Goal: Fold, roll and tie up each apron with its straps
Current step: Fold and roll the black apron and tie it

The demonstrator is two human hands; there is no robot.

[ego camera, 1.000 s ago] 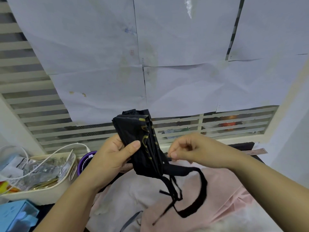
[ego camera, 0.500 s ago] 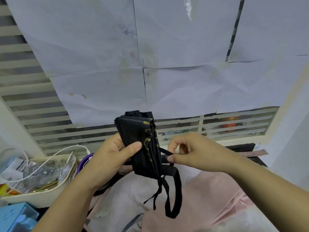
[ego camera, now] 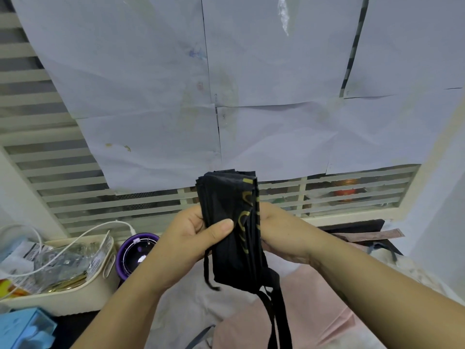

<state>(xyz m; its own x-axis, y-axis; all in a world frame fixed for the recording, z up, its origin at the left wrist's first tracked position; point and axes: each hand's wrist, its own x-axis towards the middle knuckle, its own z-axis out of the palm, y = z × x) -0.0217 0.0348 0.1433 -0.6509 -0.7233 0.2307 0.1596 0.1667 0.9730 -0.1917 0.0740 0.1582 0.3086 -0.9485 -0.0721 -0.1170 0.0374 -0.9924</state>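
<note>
Mid-frame, off the table: black apron (ego camera: 234,233) folded into a narrow bundle, standing roughly upright, gold print running down its front. Both hands are on it, one per side.

Left hand (ego camera: 188,245): forearm comes up from bottom left, palm facing right. Thumb (ego camera: 219,229) lies flat across the front of the bundle, pointing right and pressing the fabric; the other fingers wrap round the back, hidden. Clamped on the apron at about mid-height.

Right hand (ego camera: 284,235): forearm comes in from bottom right, wrist bent, hand tight against the bundle's right edge. Its fingers go behind the fabric, out of sight, so can't tell if they pinch anything or just rest there.

Straps (ego camera: 276,321): wide black ones hang loose from the bundle's lower right corner and run out of frame at the bottom. One thin end (ego camera: 207,273) dangles on the lower left, just under the left hand.

Below the hands: pink cloth (ego camera: 314,313) spread flat. Left of it a purple cup (ego camera: 137,253), then a cream tray (ego camera: 63,299) of clutter with a white cable (ego camera: 75,244) over it, and a blue box (ego camera: 22,328) at the corner. Behind: paper sheets (ego camera: 264,71) taped over a slatted window.
</note>
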